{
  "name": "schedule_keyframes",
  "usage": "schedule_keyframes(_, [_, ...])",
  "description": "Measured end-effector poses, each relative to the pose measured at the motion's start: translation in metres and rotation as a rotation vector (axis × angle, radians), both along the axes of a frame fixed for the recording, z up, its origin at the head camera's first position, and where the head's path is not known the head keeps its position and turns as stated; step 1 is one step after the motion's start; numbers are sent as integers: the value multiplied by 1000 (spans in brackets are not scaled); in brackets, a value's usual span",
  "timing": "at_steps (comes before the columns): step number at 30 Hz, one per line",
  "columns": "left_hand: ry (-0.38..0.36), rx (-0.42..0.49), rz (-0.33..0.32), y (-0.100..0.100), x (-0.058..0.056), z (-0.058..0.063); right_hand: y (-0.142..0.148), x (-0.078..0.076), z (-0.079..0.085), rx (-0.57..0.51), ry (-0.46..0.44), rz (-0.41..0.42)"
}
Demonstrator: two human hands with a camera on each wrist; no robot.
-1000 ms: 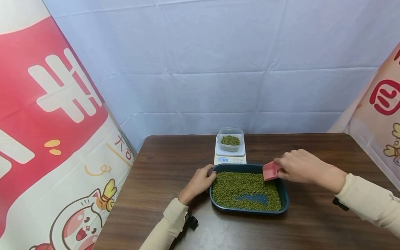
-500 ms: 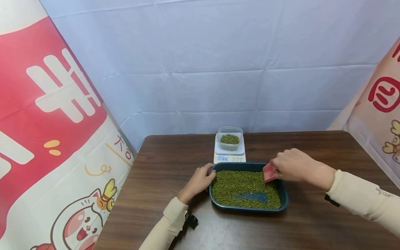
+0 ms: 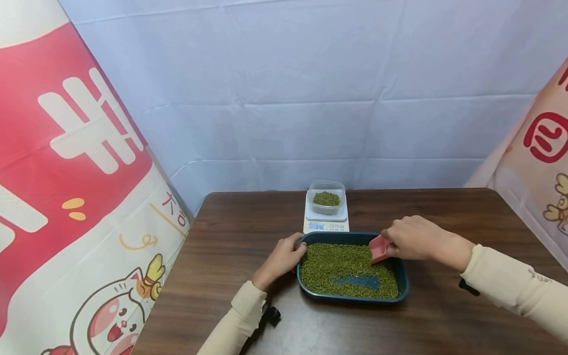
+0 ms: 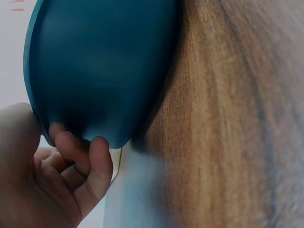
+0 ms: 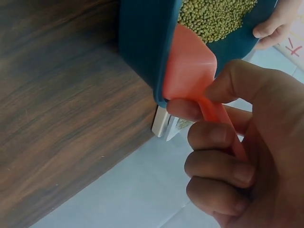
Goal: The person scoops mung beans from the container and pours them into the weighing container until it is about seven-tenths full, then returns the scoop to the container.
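A dark blue tray [image 3: 303,290] of green mung beans [image 3: 328,261] rests on the table. My left hand [image 3: 283,256] grips its far left corner, thumb over the rim and fingers bent against the outer wall [image 4: 104,61] in the left wrist view. The right hand [image 3: 412,237] holds a pink scoop [image 3: 379,248] by its handle, fingers wrapped round it in the right wrist view. The scoop's mouth points down at the beans in the tray's far right part. Its bowl [image 5: 190,64] overlaps the tray's rim in the right wrist view.
Behind the tray stands a white digital scale [image 3: 327,226] with a lit display. On it sits a clear plastic container [image 3: 326,210] with a small heap of beans. The brown wooden table [image 3: 248,217] ends at a pale cloth backdrop [image 3: 275,123].
My right hand has shifted slightly left with the scoop, whose bowl now sits lower and further left over the beans. The left hand keeps its place on the tray.
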State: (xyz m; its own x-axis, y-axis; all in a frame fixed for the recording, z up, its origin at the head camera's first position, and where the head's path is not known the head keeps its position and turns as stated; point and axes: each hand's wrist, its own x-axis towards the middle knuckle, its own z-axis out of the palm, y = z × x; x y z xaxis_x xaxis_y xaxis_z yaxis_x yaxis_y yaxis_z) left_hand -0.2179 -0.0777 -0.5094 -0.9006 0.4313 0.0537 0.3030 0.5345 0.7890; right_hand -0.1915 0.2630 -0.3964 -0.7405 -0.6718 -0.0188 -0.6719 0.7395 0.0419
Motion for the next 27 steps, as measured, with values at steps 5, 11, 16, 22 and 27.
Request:
schedule_keyframes(5, [8,4,-9,0,0,1,1,1,-4,-26,12,-2])
schedule_keyframes(11, [-2,3,-7,0,0,2,-1,0,-9,-48,-2,4])
schedule_keyframes(16, [-4,13,-9,0,1,1,-4,0,-13,-48,3,13])
schedule_keyframes(22, [-5,23,-7,-1,0,1,-8,-2,-16,-60,0,16])
schedule_keyframes(27, [-11,24,-4,-1,0,0,-11,-2,-19,-66,-3,16])
